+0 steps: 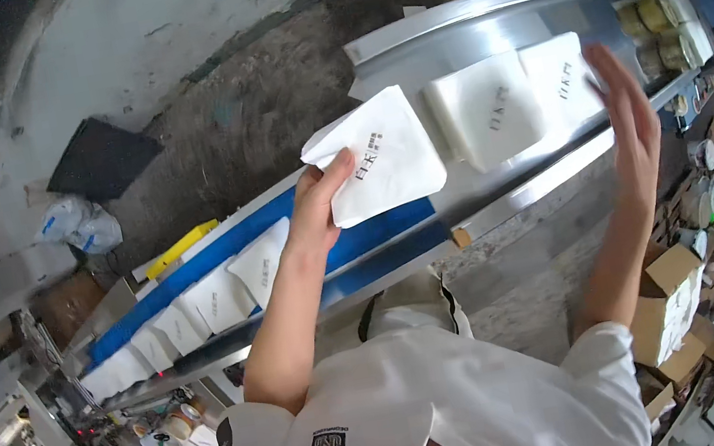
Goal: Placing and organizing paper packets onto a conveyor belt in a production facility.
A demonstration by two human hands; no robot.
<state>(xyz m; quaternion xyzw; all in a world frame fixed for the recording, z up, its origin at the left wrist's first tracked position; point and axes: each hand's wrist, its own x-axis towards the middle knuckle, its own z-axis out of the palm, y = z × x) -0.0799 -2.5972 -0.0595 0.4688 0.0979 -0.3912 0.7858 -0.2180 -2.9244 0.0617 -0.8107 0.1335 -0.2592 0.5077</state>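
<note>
Concrete floor, grey and stained, fills the picture from ten to twelve o'clock, with a dark flat mat [99, 158] lying on it and crumpled plastic bags [79, 226] just at its seven o'clock. Across the middle runs a conveyor [378, 234] with a blue belt that gives way to a shiny steel chute [474, 21] toward one o'clock. I see my left hand [316, 206] pinching a white packet [380, 166] by its lower left edge, thumb on top, holding it tilted just above the blue belt. At its three o'clock two more white packets [521, 98] lie side by side on the steel section, touching each other. My right hand [631, 127] is spread flat with fingers wide, empty, hovering at the right edge of the farther packet. A row of overlapping white packets [200, 308] rests on the belt toward eight o'clock. Cardboard boxes [667, 302] stack up at four o'clock.
</note>
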